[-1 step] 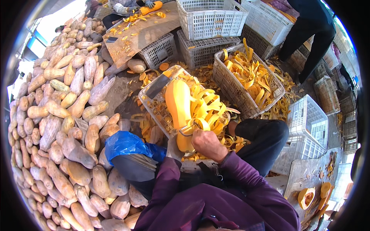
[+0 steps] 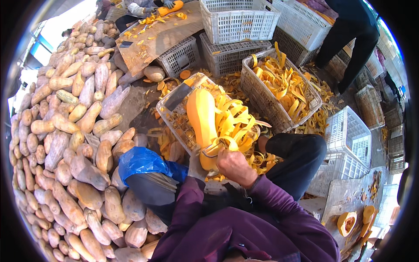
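Observation:
A peeled orange butternut squash (image 2: 201,114) lies lengthwise before me over a white crate (image 2: 168,114), its near end close to my lap. At that end my left hand (image 2: 197,165), in a grey glove, grips the squash's left side. My bare right hand (image 2: 237,167) is closed round a peeler (image 2: 212,151), whose metal bow rests across the lower part of the squash. Its handle is hidden in my fist. Long curled peels (image 2: 233,120) heap up in the crate right of the squash, some touching my right hand.
Unpeeled squashes (image 2: 87,166) form a large pile on the left. Another crate full of peels (image 2: 283,94) stands ahead right. White crates (image 2: 348,142) are stacked at the right, near a board with cut squash (image 2: 347,222). Another person's gloved hand (image 2: 163,9) holds a squash at the far board.
My right hand and the peeler have shifted slightly toward me along the squash. My left hand has moved up a little on its side. The squash has barely moved.

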`<state>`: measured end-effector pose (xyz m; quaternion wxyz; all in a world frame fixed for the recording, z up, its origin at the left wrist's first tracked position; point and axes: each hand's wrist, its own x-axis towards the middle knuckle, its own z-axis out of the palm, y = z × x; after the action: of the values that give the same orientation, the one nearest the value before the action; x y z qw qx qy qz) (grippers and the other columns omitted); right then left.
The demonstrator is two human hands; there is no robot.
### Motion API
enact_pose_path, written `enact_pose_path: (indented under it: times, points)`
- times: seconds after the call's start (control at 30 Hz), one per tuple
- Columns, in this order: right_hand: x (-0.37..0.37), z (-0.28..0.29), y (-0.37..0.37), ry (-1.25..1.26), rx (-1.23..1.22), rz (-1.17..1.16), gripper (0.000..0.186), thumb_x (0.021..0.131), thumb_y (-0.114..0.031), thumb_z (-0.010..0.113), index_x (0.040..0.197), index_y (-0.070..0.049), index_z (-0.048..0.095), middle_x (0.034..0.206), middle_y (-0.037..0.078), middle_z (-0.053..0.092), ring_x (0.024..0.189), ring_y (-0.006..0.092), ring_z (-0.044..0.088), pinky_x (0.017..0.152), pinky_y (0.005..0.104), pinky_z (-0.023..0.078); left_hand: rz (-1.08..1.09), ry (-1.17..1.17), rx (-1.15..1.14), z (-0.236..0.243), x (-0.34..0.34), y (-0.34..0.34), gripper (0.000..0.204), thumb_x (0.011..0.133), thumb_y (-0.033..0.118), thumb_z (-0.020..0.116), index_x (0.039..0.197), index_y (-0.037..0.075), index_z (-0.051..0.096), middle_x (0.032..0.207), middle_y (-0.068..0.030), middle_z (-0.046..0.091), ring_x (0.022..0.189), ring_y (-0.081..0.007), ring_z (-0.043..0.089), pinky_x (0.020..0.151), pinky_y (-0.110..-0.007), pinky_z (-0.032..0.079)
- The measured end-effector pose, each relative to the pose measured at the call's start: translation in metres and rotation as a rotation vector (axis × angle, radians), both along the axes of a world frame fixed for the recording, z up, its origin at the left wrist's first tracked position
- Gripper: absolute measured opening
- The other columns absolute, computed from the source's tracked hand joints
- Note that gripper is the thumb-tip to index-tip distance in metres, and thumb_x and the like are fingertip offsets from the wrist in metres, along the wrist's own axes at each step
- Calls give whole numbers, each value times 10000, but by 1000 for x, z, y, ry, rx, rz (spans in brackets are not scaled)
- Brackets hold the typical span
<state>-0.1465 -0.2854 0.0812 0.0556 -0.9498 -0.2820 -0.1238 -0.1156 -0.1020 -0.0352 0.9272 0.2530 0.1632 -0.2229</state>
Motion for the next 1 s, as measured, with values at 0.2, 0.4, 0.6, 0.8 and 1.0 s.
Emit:
enact_pose_path:
  times: [0.2, 0.4, 0.6, 0.8, 1.0]
  points:
    - [-70, -7, -6, 210, 28, -70, 252, 860, -138, 630, 948, 91, 686, 730, 140, 652, 617, 263, 689, 525, 364, 549, -14, -37, 250, -7, 11, -15, 592, 1091, 482, 588, 1484, 41, 567, 1338, -164, 715, 1140, -328, 732, 1004, -486, 607]
    - [-82, -4, -29, 208, 355, -84, 308, 919, -134, 677, 1116, 94, 615, 716, 174, 642, 542, 336, 644, 474, 454, 510, -40, 22, -208, 9, 20, -18, 567, 1088, 465, 584, 1493, 67, 566, 1393, -155, 686, 1210, -333, 698, 1026, -471, 596]
    - [108, 39, -17, 239, 319, -112, 229, 929, -135, 566, 773, 27, 609, 673, 216, 651, 608, 421, 669, 582, 533, 534, 169, 40, -166, 2, 24, -20, 517, 1092, 478, 585, 1467, 122, 590, 1386, -89, 692, 1234, -284, 689, 1042, -490, 579]
    - [155, 18, 4, 209, 97, -35, 199, 917, -156, 585, 838, -35, 722, 822, 192, 743, 717, 362, 747, 642, 479, 601, 101, -67, 49, -5, 23, -26, 617, 1071, 519, 621, 1514, 97, 541, 1426, -101, 662, 1262, -279, 664, 1068, -471, 567]
    - [-28, 4, -13, 341, 58, 106, 151, 940, -164, 610, 926, -44, 699, 708, 160, 645, 592, 335, 678, 526, 461, 546, 1, -128, -96, -24, 25, 2, 620, 1087, 500, 597, 1540, 81, 533, 1448, -112, 667, 1261, -271, 684, 1047, -438, 591]
